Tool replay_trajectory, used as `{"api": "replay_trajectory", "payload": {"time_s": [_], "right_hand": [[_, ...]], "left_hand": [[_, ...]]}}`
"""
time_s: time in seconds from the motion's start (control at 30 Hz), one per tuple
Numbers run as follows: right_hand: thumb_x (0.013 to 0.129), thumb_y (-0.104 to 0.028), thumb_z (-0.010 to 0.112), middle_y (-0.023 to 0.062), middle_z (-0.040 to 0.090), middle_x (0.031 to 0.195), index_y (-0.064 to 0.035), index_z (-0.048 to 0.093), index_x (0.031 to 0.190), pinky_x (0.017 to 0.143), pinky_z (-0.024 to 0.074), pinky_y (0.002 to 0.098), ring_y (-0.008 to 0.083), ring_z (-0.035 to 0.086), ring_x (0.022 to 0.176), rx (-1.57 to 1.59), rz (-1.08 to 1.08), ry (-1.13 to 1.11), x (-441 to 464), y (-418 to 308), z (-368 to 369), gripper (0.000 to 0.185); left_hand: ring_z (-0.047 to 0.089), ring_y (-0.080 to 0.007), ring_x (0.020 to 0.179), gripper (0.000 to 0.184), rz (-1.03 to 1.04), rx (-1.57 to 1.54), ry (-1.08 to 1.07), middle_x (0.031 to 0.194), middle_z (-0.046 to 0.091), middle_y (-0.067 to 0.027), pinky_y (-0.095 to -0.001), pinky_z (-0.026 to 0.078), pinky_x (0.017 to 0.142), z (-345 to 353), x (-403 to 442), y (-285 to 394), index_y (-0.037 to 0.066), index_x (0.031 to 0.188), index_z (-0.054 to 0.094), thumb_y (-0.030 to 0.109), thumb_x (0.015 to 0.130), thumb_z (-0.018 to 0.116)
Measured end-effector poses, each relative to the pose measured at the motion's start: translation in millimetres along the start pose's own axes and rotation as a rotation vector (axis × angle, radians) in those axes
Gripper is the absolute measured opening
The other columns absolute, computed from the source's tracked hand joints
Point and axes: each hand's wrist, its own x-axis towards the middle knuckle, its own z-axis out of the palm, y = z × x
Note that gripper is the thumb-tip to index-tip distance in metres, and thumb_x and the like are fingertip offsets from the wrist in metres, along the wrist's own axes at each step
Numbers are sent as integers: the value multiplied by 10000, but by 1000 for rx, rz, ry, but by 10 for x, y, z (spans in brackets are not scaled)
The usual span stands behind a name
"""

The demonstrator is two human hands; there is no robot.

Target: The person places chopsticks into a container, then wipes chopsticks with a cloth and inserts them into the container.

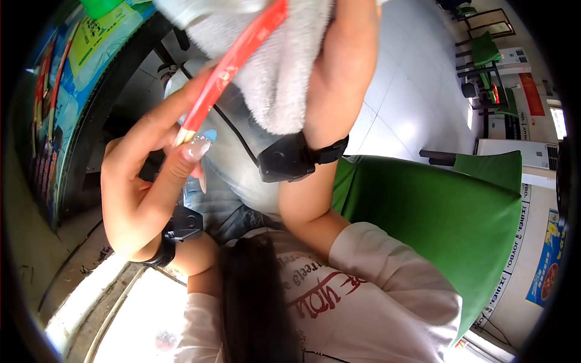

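Observation:
My left hand (142,175) pinches the pale wooden end of a pair of chopsticks in a red paper sleeve (233,57). The sleeve slants up to the right, its upper part in front of a fluffy whitish towel (278,91). My right hand (342,66) is raised at the top, with the towel hanging beside it and appearing gripped. The towel and the frame edge hide its fingers. Both wrists carry black strapped devices.
On the left, a dark-edged table with a blue printed top (66,115) bears more red-sleeved chopsticks (59,81) and a green object (100,6). A green-covered chair (423,212) stands at my right. Further chairs (484,51) and a white appliance (514,157) are beyond.

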Motion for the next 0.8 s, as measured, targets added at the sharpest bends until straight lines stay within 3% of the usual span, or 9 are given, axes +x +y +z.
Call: {"api": "replay_trajectory", "payload": {"time_s": [0.07,0.17,0.27,0.3,0.43,0.57,0.6,0.7,0.8], "right_hand": [[923,-210,476,77,562,963,10,496,1129,791,415,262,142,525,892,-81,-97,57,29,-6,-236,303],[966,-196,393,66,542,1012,10,488,1146,837,393,250,130,510,921,-773,-462,152,7,-19,-480,290],[962,-206,396,82,525,1082,12,449,1204,870,396,269,154,523,947,-834,-538,303,31,47,-481,330],[961,-204,398,84,529,1080,12,450,1204,869,399,274,157,525,949,-869,-562,288,43,96,-446,329],[957,-200,404,95,543,1071,12,452,1202,865,410,291,169,532,956,-1028,-671,244,57,250,-273,327],[914,-153,491,105,577,1038,21,480,1163,801,457,280,158,561,925,-210,101,-16,74,12,41,304],[895,-132,523,101,582,1034,24,489,1151,779,465,268,149,568,907,-217,174,-61,82,16,96,301],[862,-95,582,99,596,1022,31,504,1134,743,483,250,144,586,892,-229,244,-237,139,199,79,310],[854,-82,598,103,605,1014,37,507,1133,735,490,245,148,594,900,-164,255,-301,165,196,-56,317]], "left_hand": [[523,-73,570,348,66,15,-54,1076,635,-135,-176,410,503,-32,-4,-56,-47,1191,536,12,848,542],[506,-66,572,314,18,15,48,1067,639,-125,-173,397,491,-111,-27,-72,-32,1175,558,62,877,525],[414,-24,526,266,12,3,296,763,612,-37,-159,290,443,-169,-46,-90,-15,1116,608,107,892,533],[369,-13,504,256,42,21,393,640,519,13,-159,246,438,-156,-48,-91,-9,1103,616,128,904,530],[361,-27,510,308,59,41,526,593,443,23,-162,242,465,-111,4,-54,-16,1164,573,175,940,481],[439,-37,584,311,22,-28,464,736,546,-2,-161,326,520,167,142,48,-15,1196,538,112,913,515],[489,-46,636,331,8,-67,400,805,587,-16,-163,378,568,225,141,61,-19,1213,516,81,897,532],[504,-35,632,272,96,-200,750,779,633,-20,-162,360,533,518,297,86,-4,1143,476,50,886,545],[500,-46,631,228,42,-203,559,788,632,-21,-170,361,555,378,210,80,2,1108,487,41,888,533]]}}
